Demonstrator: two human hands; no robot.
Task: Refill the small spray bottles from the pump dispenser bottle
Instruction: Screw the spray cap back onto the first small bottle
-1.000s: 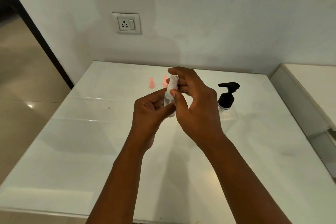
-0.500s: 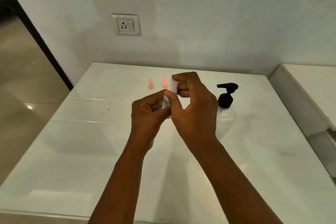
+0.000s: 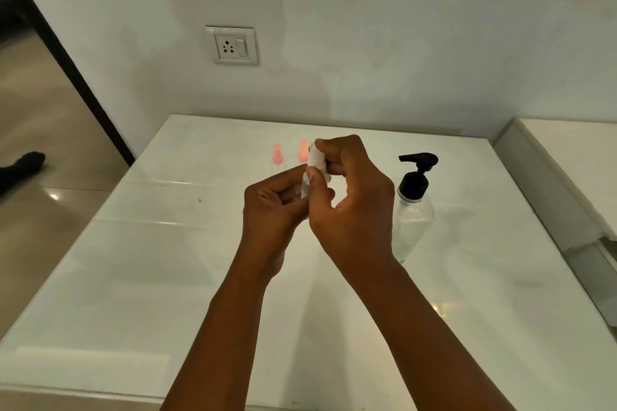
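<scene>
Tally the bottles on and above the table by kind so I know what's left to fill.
Small spray bottles with pink tops, standing on the table: 2
Small spray bottle with white top, held in left hand and right hand: 1
Pump dispenser bottle: 1
Total: 4

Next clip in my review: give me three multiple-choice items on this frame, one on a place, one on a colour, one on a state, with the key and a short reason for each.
1. Where does the pump dispenser bottle stand?
A. right of the hands
B. left of the hands
C. on the floor

2. What colour are the two spray caps behind the hands?
A. black
B. pink
C. green

3. What is happening with the small white spray bottle?
A. lying on the table
B. held by both hands
C. standing by the wall socket

Key: 1 A, it stands on the table beside the right hand. 2 B, both are pale pink. 3 B, the left hand grips its body and the right hand its top.
</scene>
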